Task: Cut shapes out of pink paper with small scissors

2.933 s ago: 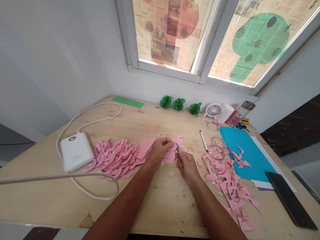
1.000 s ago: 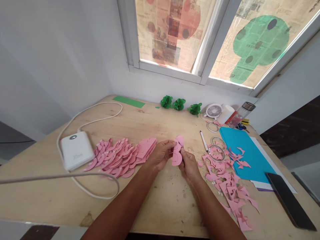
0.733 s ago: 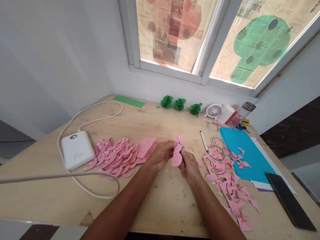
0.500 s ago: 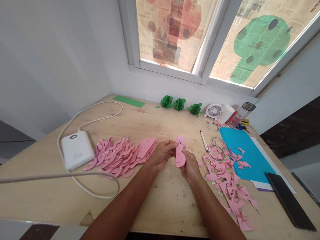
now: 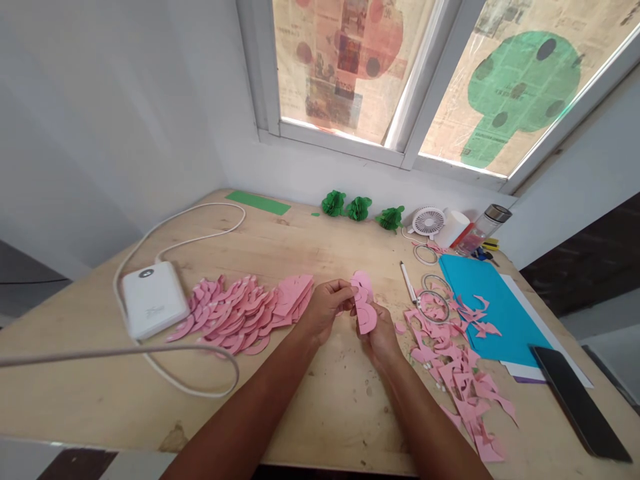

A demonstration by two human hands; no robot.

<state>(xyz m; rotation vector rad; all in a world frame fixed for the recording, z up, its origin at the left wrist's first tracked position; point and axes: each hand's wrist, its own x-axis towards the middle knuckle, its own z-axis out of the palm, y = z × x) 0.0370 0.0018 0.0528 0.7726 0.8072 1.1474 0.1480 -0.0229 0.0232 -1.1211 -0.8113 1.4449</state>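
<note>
Between my hands, above the middle of the table, is a folded pink paper cutout (image 5: 367,317) with a scalloped edge and curved slits. My left hand (image 5: 327,307) pinches its left edge between thumb and forefinger. My right hand (image 5: 383,333) is closed on its lower right side, fingers partly hidden behind the paper. Left of my hands lies a fanned pile of similar pink paper cutouts (image 5: 240,313), with folded pink pieces (image 5: 294,297) at its right end. To the right, pink paper scraps (image 5: 453,370) are heaped along the table.
A white power bank (image 5: 155,300) with a looping cable stands at left. Green paper balls (image 5: 359,208) line the back by a small fan (image 5: 428,221) and a bottle (image 5: 485,230). At right lie a white pen (image 5: 408,283), a blue folder (image 5: 493,307) and a black phone (image 5: 580,403).
The pink cutout has turned slightly, its lower end shifting a little to the right. Both hands keep their hold on it, and the things on the table have not moved.
</note>
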